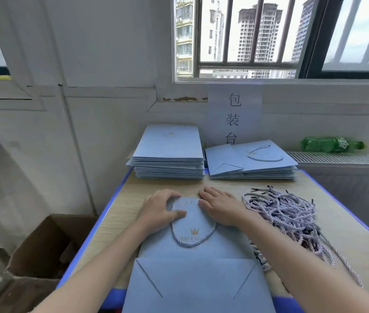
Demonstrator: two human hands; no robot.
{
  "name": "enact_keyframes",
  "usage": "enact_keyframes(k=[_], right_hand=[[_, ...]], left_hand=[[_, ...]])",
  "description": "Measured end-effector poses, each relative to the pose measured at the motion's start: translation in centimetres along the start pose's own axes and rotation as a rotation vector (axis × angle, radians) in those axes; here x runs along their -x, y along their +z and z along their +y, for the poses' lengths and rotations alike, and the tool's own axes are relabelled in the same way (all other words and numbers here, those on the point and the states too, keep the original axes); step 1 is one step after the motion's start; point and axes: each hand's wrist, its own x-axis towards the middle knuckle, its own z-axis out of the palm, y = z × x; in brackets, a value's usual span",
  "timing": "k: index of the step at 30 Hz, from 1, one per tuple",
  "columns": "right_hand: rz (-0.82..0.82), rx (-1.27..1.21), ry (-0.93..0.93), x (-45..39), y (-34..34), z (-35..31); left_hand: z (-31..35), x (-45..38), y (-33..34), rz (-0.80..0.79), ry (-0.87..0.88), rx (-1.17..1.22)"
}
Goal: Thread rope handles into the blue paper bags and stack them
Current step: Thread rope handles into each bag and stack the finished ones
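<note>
Bag (198,263), blue paper, flat on table (120,213), top edge under both hands, folded base nearest the camera. Gold crown print just behind the hands, toward the wearer. Rope handle (193,241) looped on the upper face, both ends running up to the top edge between the hands.

Left hand (161,211): fingers curled over the far top corner of bag, thumb pressed down on the face beside the left run of rope handle. Grip on the bag edge, not on the rope, as far as visible.

Right hand (220,207): fingers extended and together, palm down, resting flat on the right part of the top edge. Nothing held.

Loose ropes (289,215), tangled pile with dark tips, just right of right hand, some strands trailing toward the near table edge.

Plain stack (170,152) of flat blue bags beyond left hand, no handle visible on the top one. Finished stack (251,159) beyond right hand, lower, top bag showing a rope loop.

Paper sign (234,114) with printed characters on the wall behind the stacks. Green bottle (330,144) lying on its side far right of right hand, on a ledge. Cardboard box (43,247) on the floor, left of left hand and below table level.
</note>
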Motion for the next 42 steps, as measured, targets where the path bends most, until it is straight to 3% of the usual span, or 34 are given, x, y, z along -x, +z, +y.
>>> enact_keyframes(k=[4,9,13,17,20,23,26,29,33,37,42], right_hand=[[0.031,-0.019,-0.032,1.7,-1.5,-0.6],[0.233,-0.044,0.018,2.8,-6.3,0.7],[0.408,-0.242,0.127,2.5,-9.7,3.9],[0.614,-0.811,0.147,0.9,-11.9,10.0],[0.712,-0.944,0.255,-1.4,-12.8,14.4],[0.709,-0.799,0.465,-4.7,-13.2,18.0],[0.572,-0.396,0.705,-6.8,-12.1,19.6],[0.464,-0.142,0.783,-8.0,-9.4,20.0],[0.476,0.088,0.825,-8.7,-6.7,20.0],[0.532,0.375,0.681,-8.2,-7.4,18.9],[0.468,0.341,0.550,-7.3,-8.1,15.7]], left_hand=[[1.2,-0.2,-1.6,-0.024,0.031,-0.089],[5.2,-4.1,-4.2,0.320,0.374,-0.344],[8.7,-8.4,-4.9,0.465,0.507,-0.336],[9.2,-12.0,-4.9,0.522,0.424,-0.142],[8.1,-14.1,-4.9,0.500,0.220,0.000],[6.7,-16.4,-4.0,0.263,0.021,-0.090],[5.4,-18.0,-2.6,0.063,-0.082,-0.219],[4.4,-19.0,-1.2,-0.069,-0.138,-0.376],[4.3,-19.5,0.1,-0.057,-0.176,-0.481],[4.9,-18.7,0.1,0.035,-0.166,-0.435],[5.4,-16.4,-1.4,-0.031,-0.156,-0.241]])
